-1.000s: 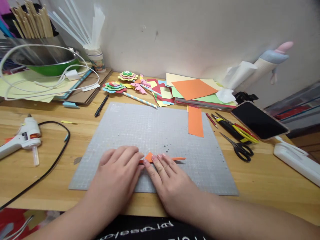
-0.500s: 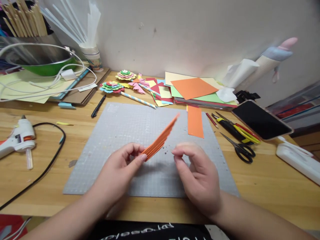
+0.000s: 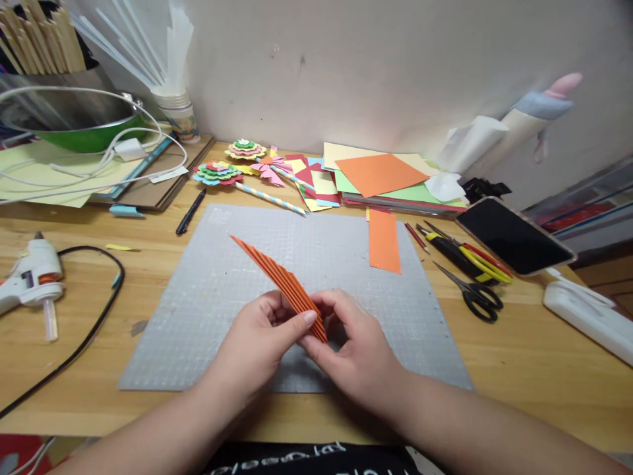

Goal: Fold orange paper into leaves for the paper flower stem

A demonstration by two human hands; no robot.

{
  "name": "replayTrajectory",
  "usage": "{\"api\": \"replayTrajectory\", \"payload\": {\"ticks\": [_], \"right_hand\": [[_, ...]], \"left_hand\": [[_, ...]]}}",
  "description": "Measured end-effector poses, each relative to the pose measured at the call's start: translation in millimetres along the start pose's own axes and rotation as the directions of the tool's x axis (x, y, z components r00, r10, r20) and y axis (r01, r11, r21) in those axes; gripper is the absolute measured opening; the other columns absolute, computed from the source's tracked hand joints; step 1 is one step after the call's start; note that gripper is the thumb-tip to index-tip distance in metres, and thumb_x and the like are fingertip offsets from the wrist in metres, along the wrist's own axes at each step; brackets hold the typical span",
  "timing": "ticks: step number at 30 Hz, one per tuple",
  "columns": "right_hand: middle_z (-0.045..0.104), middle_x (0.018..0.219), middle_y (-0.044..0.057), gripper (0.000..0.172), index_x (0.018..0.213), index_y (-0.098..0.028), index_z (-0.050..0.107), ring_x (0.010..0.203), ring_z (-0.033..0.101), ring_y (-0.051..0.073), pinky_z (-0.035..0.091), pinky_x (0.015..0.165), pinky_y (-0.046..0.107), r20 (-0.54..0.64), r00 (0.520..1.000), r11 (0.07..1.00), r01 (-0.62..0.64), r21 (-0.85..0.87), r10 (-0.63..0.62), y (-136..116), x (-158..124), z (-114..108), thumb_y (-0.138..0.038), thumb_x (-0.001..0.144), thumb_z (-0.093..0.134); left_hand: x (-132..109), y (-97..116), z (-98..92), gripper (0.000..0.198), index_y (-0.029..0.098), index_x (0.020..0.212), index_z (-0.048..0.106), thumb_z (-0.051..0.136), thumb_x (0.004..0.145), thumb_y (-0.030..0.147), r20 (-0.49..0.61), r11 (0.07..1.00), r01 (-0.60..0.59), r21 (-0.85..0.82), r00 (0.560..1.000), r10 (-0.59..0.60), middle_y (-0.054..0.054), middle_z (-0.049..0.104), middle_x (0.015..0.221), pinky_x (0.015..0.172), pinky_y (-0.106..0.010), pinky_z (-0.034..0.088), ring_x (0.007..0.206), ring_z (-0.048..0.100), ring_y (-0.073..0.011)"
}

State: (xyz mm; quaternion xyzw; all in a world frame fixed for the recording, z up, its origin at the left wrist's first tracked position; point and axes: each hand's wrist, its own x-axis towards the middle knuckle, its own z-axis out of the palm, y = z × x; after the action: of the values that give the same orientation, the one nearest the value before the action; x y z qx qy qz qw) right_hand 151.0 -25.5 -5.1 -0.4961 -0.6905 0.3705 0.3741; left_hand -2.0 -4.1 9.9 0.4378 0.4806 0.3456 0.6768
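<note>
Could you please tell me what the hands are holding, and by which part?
The left hand and right hand pinch the orange pleated paper strip at its near end.

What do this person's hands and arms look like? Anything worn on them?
Both the left hand and right hand are bare: no gloves, rings or watch show. The forearms are uncovered, no sleeves in view. A black garment with white lettering shows at the bottom edge.
</note>
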Motion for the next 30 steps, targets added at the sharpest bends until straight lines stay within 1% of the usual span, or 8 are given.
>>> {"api": "replayTrajectory", "payload": {"ticks": [6, 13, 16, 18, 23, 26, 28, 30], "right_hand": [[0.060, 0.082, 0.000, 0.006, 0.090, -0.021, 0.058, 0.076, 0.055, 0.013, 0.043, 0.068, 0.027, 0.010, 0.999, 0.993, 0.046, -0.108, -0.046, 5.9, 4.2, -9.6, -0.020, 0.088, 0.052], [0.063, 0.082, 0.000, 0.010, 0.094, -0.021, 0.060, 0.073, 0.057, 0.013, 0.045, 0.068, 0.027, 0.119, 0.993, 0.997, -0.009, -0.076, 0.019, 9.8, 5.8, -10.0, -0.022, 0.089, 0.053], [0.064, 0.089, 0.002, 0.030, 0.118, -0.022, 0.051, 0.072, 0.059, 0.013, 0.048, 0.066, 0.027, 0.077, 0.995, 0.998, -0.057, -0.020, 0.058, 10.7, 3.8, -6.5, -0.024, 0.087, 0.055], [0.064, 0.096, 0.003, 0.037, 0.121, -0.024, 0.049, 0.078, 0.060, 0.014, 0.049, 0.069, 0.028, 0.034, 0.999, 0.999, -0.010, -0.052, 0.012, 10.8, 3.0, -5.2, -0.023, 0.085, 0.058], [0.067, 0.095, 0.001, 0.023, 0.108, -0.024, 0.059, 0.086, 0.061, 0.014, 0.049, 0.074, 0.027, 0.010, 0.996, 0.987, 0.094, -0.131, -0.093, 11.2, 5.0, -6.6, -0.019, 0.085, 0.057], [0.067, 0.096, 0.001, 0.023, 0.109, -0.022, 0.060, 0.086, 0.061, 0.013, 0.048, 0.076, 0.026, 0.013, 0.995, 0.981, 0.101, -0.164, -0.100, 12.8, 6.2, -8.6, -0.019, 0.086, 0.058], [0.067, 0.097, 0.002, 0.023, 0.109, -0.021, 0.059, 0.087, 0.061, 0.013, 0.048, 0.076, 0.026, 0.041, 0.993, 0.976, 0.114, -0.185, -0.108, 13.8, 6.1, -9.5, -0.020, 0.086, 0.057], [0.066, 0.096, 0.002, 0.023, 0.110, -0.021, 0.059, 0.086, 0.060, 0.013, 0.047, 0.075, 0.027, 0.093, 0.991, 0.969, 0.116, -0.219, -0.098, 14.2, 5.3, -9.6, -0.022, 0.088, 0.055]], "left_hand": [[-3.8, -0.2, 3.6, 0.021, 0.019, 0.096, 0.067, 0.065, 0.078, 0.029, 0.087, 1.000, -0.011, 0.011, 0.996, 0.010, -0.004, 0.071, 0.097, 0.087, -0.029, 0.046, 0.092, 0.063, -0.0178], [-1.8, -12.0, -7.3, 0.025, 0.015, 0.080, 0.062, 0.066, 0.076, 0.039, -0.099, 0.999, 0.041, -0.025, 0.994, -0.044, 0.001, 0.060, 0.063, 0.055, -0.022, 0.042, 0.056, 0.052, -0.0101], [0.2, -13.2, -9.2, 0.026, 0.013, 0.075, 0.062, 0.063, 0.077, 0.039, -0.075, 0.998, 0.056, -0.036, 0.995, -0.059, 0.000, 0.059, 0.059, 0.054, -0.022, 0.040, 0.054, 0.050, -0.0098], [1.5, -13.6, -9.0, 0.026, 0.013, 0.075, 0.062, 0.063, 0.077, 0.039, -0.057, 0.999, 0.048, -0.027, 0.997, -0.049, -0.001, 0.060, 0.061, 0.054, -0.023, 0.042, 0.054, 0.051, -0.0102], [-3.0, -13.2, -7.8, 0.022, 0.016, 0.084, 0.063, 0.060, 0.076, 0.037, 0.034, 0.985, 0.048, 0.167, 0.998, -0.055, -0.001, 0.063, 0.069, 0.054, -0.025, 0.045, 0.059, 0.055, -0.0127], [-12.6, -7.2, -10.6, 0.016, 0.017, 0.070, 0.060, 0.060, 0.076, 0.033, 0.168, 0.861, -0.017, 0.508, 0.982, -0.080, 0.001, 0.061, 0.062, 0.051, -0.025, 0.041, 0.056, 0.053, -0.0129], [-17.5, -0.9, -15.7, 0.019, 0.018, 0.066, 0.058, 0.057, 0.080, 0.030, 0.224, 0.700, -0.240, 0.673, 0.968, 0.116, 0.000, 0.060, 0.062, 0.055, -0.026, 0.041, 0.059, 0.053, -0.0134], [-18.1, 4.6, -23.0, 0.009, 0.019, 0.080, 0.060, 0.055, 0.084, 0.025, 0.261, 0.454, -0.440, 0.775, 0.877, 0.404, -0.002, 0.065, 0.079, 0.068, -0.031, 0.043, 0.074, 0.056, -0.0167]]}}
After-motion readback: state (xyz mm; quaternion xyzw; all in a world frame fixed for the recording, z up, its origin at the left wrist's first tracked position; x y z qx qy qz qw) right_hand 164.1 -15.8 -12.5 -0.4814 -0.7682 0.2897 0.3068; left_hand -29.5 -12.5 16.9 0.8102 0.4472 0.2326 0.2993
